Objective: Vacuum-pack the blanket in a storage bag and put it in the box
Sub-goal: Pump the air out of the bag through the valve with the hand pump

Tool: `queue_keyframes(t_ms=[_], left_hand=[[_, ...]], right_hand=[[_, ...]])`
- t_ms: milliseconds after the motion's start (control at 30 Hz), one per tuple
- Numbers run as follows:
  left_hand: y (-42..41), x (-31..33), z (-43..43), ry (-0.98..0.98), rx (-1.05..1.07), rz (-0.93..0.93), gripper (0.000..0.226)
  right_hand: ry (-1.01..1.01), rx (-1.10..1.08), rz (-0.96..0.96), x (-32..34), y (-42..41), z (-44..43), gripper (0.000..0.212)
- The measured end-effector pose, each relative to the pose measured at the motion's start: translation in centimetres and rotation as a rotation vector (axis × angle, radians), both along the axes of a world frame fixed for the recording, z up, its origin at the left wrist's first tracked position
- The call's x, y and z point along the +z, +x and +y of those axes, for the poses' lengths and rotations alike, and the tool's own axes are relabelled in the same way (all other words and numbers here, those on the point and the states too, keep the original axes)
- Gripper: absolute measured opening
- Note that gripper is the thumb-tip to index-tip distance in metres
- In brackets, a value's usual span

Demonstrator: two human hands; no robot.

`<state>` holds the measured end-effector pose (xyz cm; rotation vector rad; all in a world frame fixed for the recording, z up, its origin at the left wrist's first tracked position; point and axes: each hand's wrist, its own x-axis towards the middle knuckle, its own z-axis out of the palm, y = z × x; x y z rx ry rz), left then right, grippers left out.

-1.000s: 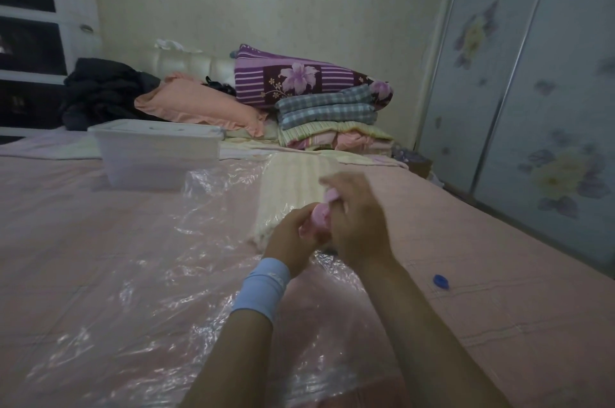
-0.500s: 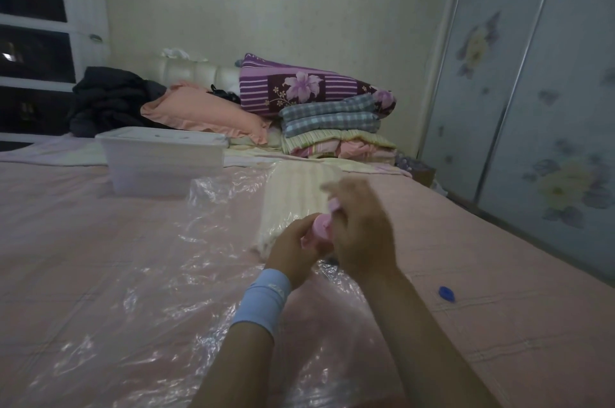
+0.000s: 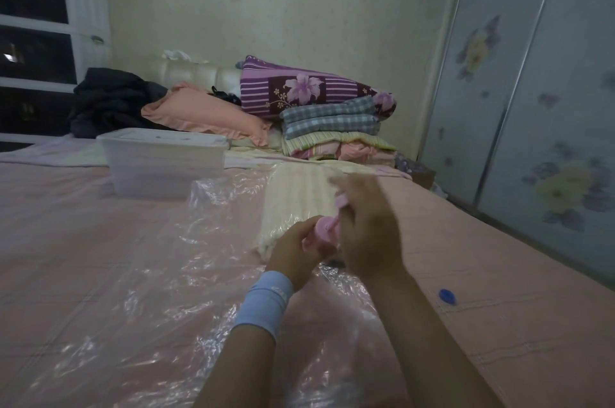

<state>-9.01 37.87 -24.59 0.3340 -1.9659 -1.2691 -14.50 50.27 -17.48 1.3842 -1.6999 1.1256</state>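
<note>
Left hand (image 3: 293, 254) and right hand (image 3: 366, 228) are both gripping the pink pump (image 3: 324, 231). The blanket (image 3: 296, 204) is lying lengthwise, pointing toward the headboard (image 3: 199, 73).

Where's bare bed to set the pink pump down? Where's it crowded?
Free: sheet right of the storage bag, around the blue cap; also sheet left of the bag, this side of the box. Crowded: headboard end, with pillow, folded bedding, dark clothes.

Bed (image 3: 83, 241) pink; bag (image 3: 166, 274) clear; blanket (image 3: 299, 198) cream, ribbed; pump (image 3: 324, 231) pink; wristband (image 3: 264, 304) pale blue; box (image 3: 166, 168) translucent white; cap (image 3: 447, 296) blue.
</note>
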Motion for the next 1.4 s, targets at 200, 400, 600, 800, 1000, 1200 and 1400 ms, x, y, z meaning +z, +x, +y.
queue_keyframes(t_ms=[200,400,600,800,1000,1200,1400], left_hand=[[0.1,-0.1,-0.1,0.003,0.017,0.009,0.039],[0.1,-0.2,0.0,-0.04,0.017,0.007,0.046],[0.3,-0.2,0.1,0.062,-0.01,0.004,0.023],[0.3,0.0,-0.6,0.024,-0.008,0.025,0.047],[0.2,0.0,0.2,0.04,-0.019,0.023,0.041],[0.4,0.1,0.6,0.059,-0.014,0.03,0.03],[0.3,0.1,0.1,-0.005,0.006,0.029,0.04]], right_hand=[[0.1,0.066,-0.02,0.8,0.3,0.3,0.039],[-0.359,-0.031,0.157,3.8,1.1,0.8,0.031],[0.306,0.052,-0.17,-3.0,-0.5,-1.1,0.041],[-0.224,0.107,0.076,4.8,1.9,1.5,0.03],[-0.084,0.046,0.021,0.7,0.6,-0.1,0.035],[0.194,0.099,-0.143,-1.4,0.0,-0.4,0.039],[-0.402,0.029,0.144,5.2,2.4,1.4,0.028]])
